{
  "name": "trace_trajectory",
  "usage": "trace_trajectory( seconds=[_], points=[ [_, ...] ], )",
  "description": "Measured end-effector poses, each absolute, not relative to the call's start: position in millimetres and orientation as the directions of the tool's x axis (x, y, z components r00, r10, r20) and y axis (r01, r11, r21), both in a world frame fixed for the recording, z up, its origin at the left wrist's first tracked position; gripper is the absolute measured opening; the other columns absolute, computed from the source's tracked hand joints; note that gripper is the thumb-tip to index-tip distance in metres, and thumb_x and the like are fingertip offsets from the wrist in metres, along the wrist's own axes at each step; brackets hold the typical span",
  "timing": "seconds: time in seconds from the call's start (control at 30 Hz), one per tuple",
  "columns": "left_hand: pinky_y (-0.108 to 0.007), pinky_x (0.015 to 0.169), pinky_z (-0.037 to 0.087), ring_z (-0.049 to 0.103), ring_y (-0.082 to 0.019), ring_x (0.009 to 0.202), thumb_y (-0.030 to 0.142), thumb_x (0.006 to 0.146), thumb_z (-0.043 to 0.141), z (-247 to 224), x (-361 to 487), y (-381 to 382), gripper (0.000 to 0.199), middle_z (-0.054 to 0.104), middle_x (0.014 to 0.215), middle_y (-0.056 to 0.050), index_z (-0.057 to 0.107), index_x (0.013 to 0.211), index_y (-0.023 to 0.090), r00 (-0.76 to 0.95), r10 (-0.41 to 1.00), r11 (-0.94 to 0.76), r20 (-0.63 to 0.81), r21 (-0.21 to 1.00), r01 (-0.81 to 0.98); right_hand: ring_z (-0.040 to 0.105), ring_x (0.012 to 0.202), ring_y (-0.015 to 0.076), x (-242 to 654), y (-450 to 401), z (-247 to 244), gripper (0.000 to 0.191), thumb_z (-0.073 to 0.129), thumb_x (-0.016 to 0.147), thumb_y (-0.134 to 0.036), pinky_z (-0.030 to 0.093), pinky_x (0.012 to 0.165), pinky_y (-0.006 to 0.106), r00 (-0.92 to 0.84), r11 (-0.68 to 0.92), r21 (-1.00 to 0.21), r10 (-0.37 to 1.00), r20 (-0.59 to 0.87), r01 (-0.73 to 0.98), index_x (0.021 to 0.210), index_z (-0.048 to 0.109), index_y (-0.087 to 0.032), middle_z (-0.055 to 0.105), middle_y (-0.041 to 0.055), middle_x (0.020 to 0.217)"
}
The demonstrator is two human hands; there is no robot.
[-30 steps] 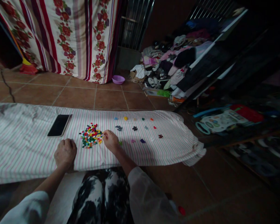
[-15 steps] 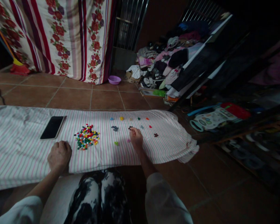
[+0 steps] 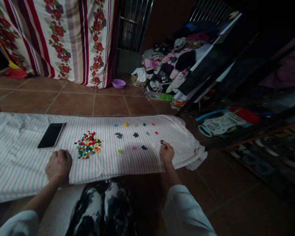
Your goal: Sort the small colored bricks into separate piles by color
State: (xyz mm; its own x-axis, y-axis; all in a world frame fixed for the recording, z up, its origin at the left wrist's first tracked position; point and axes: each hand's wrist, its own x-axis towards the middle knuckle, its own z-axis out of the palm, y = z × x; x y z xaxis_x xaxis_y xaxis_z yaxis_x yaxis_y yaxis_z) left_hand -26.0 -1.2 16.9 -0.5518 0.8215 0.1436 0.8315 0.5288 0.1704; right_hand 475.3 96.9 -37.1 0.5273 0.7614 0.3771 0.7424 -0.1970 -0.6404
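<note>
My right hand [image 3: 167, 152] is pinched at a small pile of dark brown pieces [image 3: 161, 142] on the striped cloth [image 3: 108, 164]. Its fingertips partly cover that pile, and whatever they grip is too small to make out. My left hand [image 3: 59, 165] rests as a fist near the cloth's front edge, its palm side hidden. Between the hands lies a heap of mixed coloured pieces [image 3: 88, 146]. Small one-colour groups are spread to its right, among them black pieces [image 3: 136, 134], grey pieces [image 3: 118, 135], purple pieces [image 3: 144, 147], pink pieces [image 3: 134, 148] and lime pieces [image 3: 120, 151].
A phone [image 3: 51, 135] lies on the cloth beyond my left hand. Across the tiled floor are a purple basin [image 3: 118, 84], a heap of clothes [image 3: 167, 62] and a floral curtain [image 3: 73, 39]. A dark rack [image 3: 258, 141] with shoes stands at the right.
My right hand has moved right from the black pieces to the dark brown ones, uncovering the purple group. My left hand stays on the cloth. The view has shifted slightly.
</note>
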Motion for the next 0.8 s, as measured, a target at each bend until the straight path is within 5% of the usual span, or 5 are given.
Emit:
trace_trajectory(
  seconds=[0.5,0.8],
  points=[
    [-0.039,0.07,0.042,0.061,-0.031,0.091,0.034,0.095,0.028,23.8,-22.1,-0.9,0.04,0.063,0.099,-0.02,0.06,0.097,0.011,-0.552,0.826,0.531,0.117,0.171,0.83,0.059,0.088,0.0237,483.4,113.0,-39.8,0.034,0.052,0.077,-0.028,0.043,0.079,0.033,0.483,-0.323,-0.47,0.833,0.271,0.821,0.106,0.062,-0.015,0.066,0.0117,0.094],
    [-0.038,0.069,0.041,0.061,-0.03,0.091,0.034,0.096,0.026,22.2,-22.4,0.3,0.04,0.063,0.099,-0.019,0.059,0.097,0.012,-0.559,0.821,0.542,0.113,0.149,0.827,0.052,0.096,0.0281,496.4,125.5,-43.6,0.027,0.058,0.074,-0.027,0.043,0.081,0.036,0.467,-0.28,-0.504,0.833,0.295,0.817,0.098,0.064,-0.016,0.063,0.0118,0.085]
  ],
)
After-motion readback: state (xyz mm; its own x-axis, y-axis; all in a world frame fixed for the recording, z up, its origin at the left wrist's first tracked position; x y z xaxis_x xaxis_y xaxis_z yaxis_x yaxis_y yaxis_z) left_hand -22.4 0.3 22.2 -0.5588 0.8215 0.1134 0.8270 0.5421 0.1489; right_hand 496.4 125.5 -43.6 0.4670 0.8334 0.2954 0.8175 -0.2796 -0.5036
